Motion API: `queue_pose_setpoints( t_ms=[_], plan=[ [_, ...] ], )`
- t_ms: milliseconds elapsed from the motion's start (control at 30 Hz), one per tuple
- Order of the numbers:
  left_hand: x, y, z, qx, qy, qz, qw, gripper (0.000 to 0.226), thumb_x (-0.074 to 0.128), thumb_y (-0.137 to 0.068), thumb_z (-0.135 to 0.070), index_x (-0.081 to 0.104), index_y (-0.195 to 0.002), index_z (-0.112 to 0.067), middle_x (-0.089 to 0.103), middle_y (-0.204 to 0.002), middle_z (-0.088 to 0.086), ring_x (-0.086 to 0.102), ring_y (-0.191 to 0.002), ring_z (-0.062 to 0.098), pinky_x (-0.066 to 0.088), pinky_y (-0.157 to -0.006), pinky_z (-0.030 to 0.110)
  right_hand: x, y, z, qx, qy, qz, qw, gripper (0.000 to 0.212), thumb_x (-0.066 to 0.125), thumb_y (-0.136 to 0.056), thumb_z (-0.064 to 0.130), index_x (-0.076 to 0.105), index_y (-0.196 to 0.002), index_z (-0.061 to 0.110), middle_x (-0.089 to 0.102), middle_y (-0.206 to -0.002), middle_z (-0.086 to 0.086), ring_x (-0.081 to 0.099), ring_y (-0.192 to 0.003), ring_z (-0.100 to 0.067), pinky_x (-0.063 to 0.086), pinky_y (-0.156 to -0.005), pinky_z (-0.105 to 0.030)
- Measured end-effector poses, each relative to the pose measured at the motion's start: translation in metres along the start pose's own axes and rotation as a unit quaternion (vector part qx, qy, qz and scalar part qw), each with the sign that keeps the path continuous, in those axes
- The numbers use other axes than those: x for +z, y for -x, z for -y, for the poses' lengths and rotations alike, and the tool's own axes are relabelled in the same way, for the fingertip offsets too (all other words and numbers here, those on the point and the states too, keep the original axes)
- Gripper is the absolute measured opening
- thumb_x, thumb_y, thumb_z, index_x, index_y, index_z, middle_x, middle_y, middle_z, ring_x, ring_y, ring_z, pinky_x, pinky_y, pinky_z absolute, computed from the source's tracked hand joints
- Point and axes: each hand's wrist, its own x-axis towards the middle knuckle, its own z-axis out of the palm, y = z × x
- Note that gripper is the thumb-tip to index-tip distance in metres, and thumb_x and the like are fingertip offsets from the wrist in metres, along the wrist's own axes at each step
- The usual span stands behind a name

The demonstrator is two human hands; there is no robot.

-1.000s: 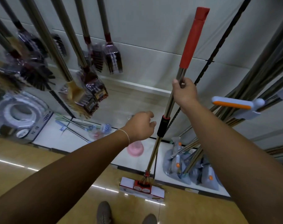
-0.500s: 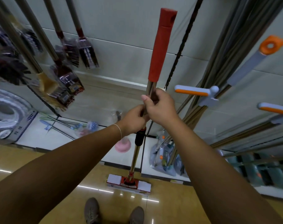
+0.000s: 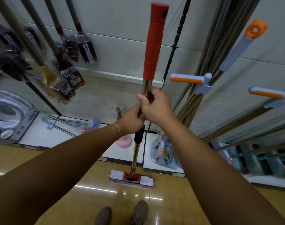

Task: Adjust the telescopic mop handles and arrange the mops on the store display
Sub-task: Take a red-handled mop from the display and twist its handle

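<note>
I see both hands stacked on the mop handle (image 3: 146, 88): right hand (image 3: 156, 105) gripping the steel tube, left hand (image 3: 132, 120) gripping just at its 7 o'clock, above the black collar (image 3: 139, 135). Mop head (image 3: 131, 177) on floor, 6 o'clock.

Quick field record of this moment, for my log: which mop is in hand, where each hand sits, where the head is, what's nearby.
mop in hand: red-grip mop, shaft upright
left hand: left hand grips the metal shaft just above the black collar
right hand: right hand grips the shaft directly above the left, below the red grip
mop head: mop head flat on the floor, in front of the white display base
nearby: orange-and-grey mops lean at right; brushes hang at left
</note>
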Motion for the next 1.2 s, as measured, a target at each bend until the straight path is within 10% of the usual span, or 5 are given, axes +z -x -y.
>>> queue_pose_setpoints(
  t_ms=[367,767,1000,1200],
  plan=[
    [-0.024,0.055,0.012,0.072,-0.001,0.094,0.993,0.028,0.037,-0.078,-0.034,0.051,-0.097,-0.020,0.062,-0.083,0.005,0.063,-0.084,0.028,0.054,-0.074,0.047,0.025,0.066,0.039,0.048,0.044,-0.060,0.996,0.018,0.065,-0.091,0.029,0.065,-0.099,0.014,0.069,-0.088,-0.003,0.065,-0.083,-0.020,0.054,-0.076,-0.033],
    [-0.007,0.125,-0.007,0.174,-0.026,0.210,0.962,0.020,0.039,-0.102,-0.026,0.047,-0.118,-0.019,0.062,-0.097,0.001,0.062,-0.093,0.018,0.052,-0.082,0.030,0.016,0.176,0.049,0.088,-0.022,-0.138,0.986,0.017,0.063,-0.093,0.020,0.066,-0.109,0.014,0.070,-0.099,-0.007,0.065,-0.091,-0.016,0.056,-0.085,-0.035],
    [0.025,0.129,-0.089,0.240,-0.028,0.219,0.945,0.003,0.046,-0.100,-0.027,0.045,-0.098,-0.029,0.058,-0.088,-0.007,0.055,-0.080,0.005,0.041,-0.067,0.011,-0.071,0.200,0.063,0.066,-0.054,-0.198,0.977,0.015,0.065,-0.091,0.013,0.065,-0.105,0.019,0.068,-0.087,0.005,0.067,-0.087,-0.016,0.057,-0.083,-0.035],
    [0.092,0.126,-0.179,0.271,0.057,0.251,0.927,0.023,0.055,-0.091,-0.047,0.059,-0.087,-0.024,0.063,-0.076,-0.002,0.059,-0.070,0.009,0.050,-0.070,0.036,-0.188,0.237,0.072,0.043,-0.078,-0.276,0.957,0.012,0.064,-0.093,0.009,0.065,-0.104,0.013,0.071,-0.090,-0.010,0.070,-0.082,-0.019,0.058,-0.075,-0.027]
  ],
)
